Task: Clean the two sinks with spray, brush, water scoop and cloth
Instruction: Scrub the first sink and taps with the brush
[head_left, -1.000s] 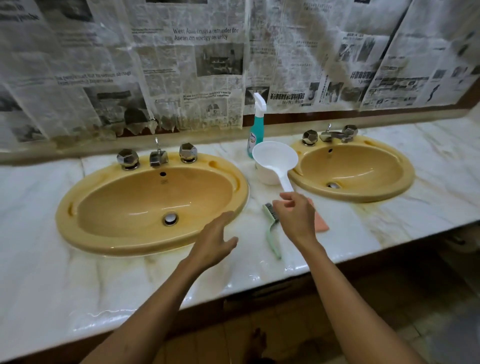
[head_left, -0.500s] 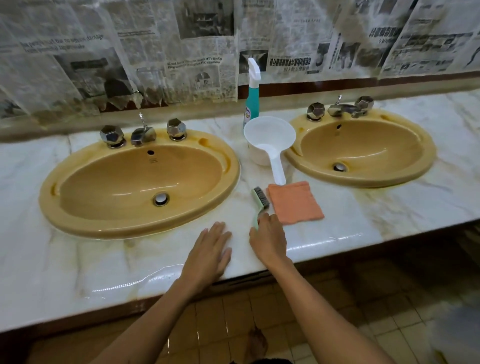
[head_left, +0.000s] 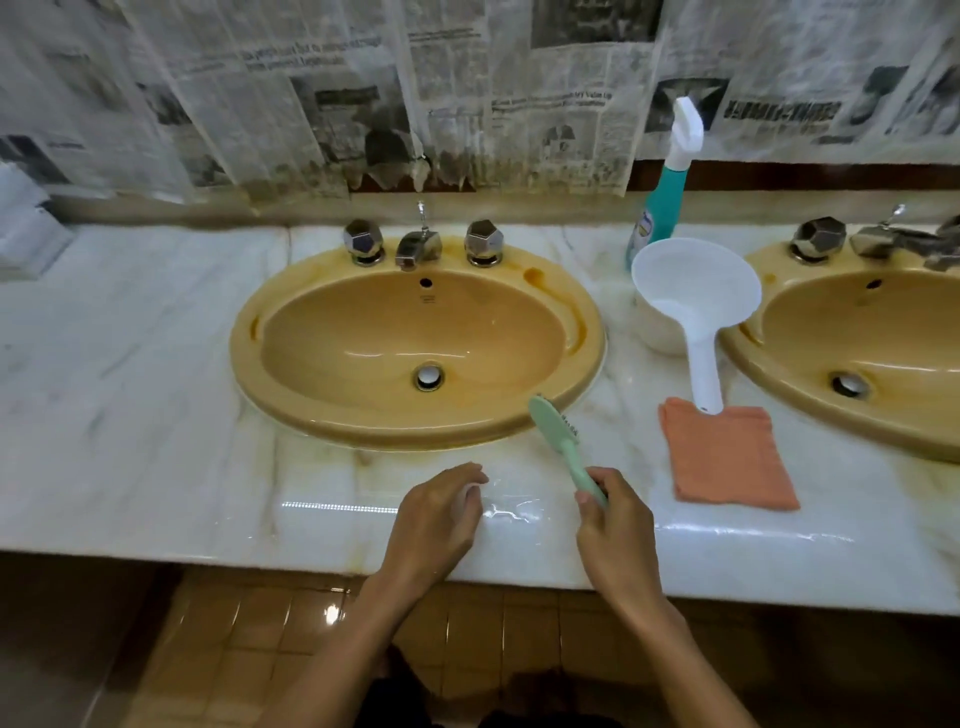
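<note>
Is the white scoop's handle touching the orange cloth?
Touching. In the head view the end of the scoop handle lies on the far edge of the orange cloth, overlapping it with no gap.

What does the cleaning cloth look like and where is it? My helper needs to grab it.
Find the marble counter and the gap between the two yellow sinks. Near the front edge lies a flat, folded cloth under the white scoop's handle tip. It is the only salmon-pink, soft thing there.

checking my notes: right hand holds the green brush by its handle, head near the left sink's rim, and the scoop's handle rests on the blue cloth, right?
One slip: the cloth is orange, not blue. The head view shows the scoop with its handle end on it. The rest holds: the right hand holds the green brush by its handle, head near the left sink rim.
</note>
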